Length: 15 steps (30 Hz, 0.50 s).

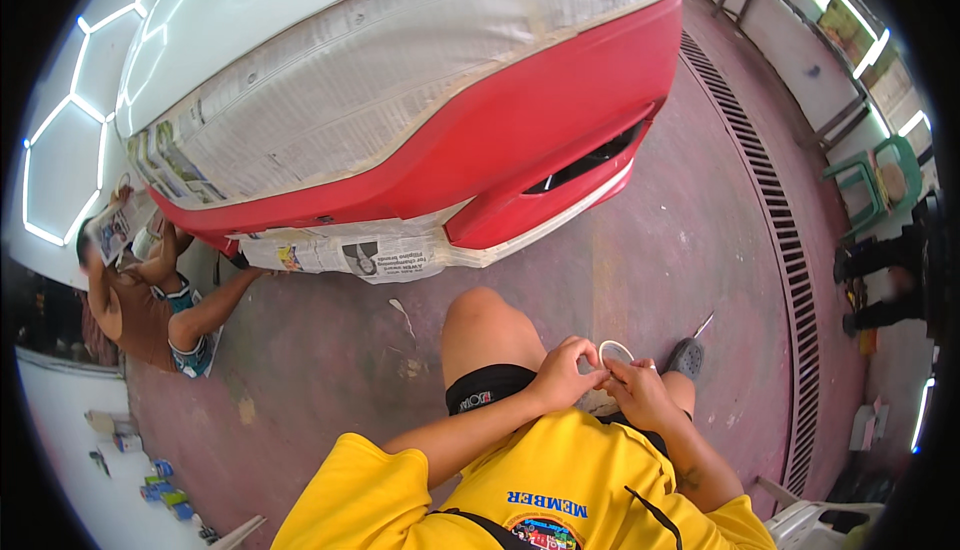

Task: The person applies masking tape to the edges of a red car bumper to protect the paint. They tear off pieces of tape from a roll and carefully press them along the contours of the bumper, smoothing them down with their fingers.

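In front of my lap, my two hands meet, fingertips touching or nearly so. My right hand (pixel 645 395) is closed on a thin cream ring that looks like a roll of masking tape (pixel 616 347). My left hand (pixel 565 378) is closed in a pinch beside the roll; what lies between its fingertips is too small to make out. Ahead of me stands a car with a red bumper (pixel 560 100), its upper body covered with newspaper (pixel 300 120) taped along the edge. More newspaper (pixel 390 248) hangs below the bumper's lower edge.
Another person (pixel 150 300) crouches at the far left, holding newspaper beside the car. A floor drain grate (pixel 765 200) runs along the right. Beyond it are a green chair (pixel 875 185) and a person in dark trousers (pixel 890 280). A white plastic chair (pixel 820 520) stands at lower right.
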Motion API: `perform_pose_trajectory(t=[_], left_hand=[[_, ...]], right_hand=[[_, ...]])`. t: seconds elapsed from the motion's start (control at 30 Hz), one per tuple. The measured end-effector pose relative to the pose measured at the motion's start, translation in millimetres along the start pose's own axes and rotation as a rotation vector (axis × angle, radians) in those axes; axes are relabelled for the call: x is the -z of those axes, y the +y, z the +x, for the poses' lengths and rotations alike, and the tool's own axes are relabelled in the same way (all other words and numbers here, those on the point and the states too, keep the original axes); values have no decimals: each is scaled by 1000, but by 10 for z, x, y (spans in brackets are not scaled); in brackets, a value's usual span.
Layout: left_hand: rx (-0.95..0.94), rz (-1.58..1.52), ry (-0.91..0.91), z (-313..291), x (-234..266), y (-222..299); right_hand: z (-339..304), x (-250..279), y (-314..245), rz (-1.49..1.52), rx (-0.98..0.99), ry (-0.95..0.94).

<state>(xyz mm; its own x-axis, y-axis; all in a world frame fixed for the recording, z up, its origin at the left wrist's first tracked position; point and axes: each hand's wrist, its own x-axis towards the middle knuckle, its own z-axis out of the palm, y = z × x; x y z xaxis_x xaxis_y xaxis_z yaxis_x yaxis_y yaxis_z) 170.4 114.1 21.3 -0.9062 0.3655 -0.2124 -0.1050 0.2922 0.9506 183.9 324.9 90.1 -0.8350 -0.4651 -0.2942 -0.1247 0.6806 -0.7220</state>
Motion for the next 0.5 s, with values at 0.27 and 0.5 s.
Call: perform_pose_trajectory(t=[0.27,0.5], left_hand=[[-15,-141,82,-48,-7,-53],[0,-146,46,-21,36,-47]], right_hand=[[86,85,-106,-28,23,-42],[98,22,-96,33,-26,-13]])
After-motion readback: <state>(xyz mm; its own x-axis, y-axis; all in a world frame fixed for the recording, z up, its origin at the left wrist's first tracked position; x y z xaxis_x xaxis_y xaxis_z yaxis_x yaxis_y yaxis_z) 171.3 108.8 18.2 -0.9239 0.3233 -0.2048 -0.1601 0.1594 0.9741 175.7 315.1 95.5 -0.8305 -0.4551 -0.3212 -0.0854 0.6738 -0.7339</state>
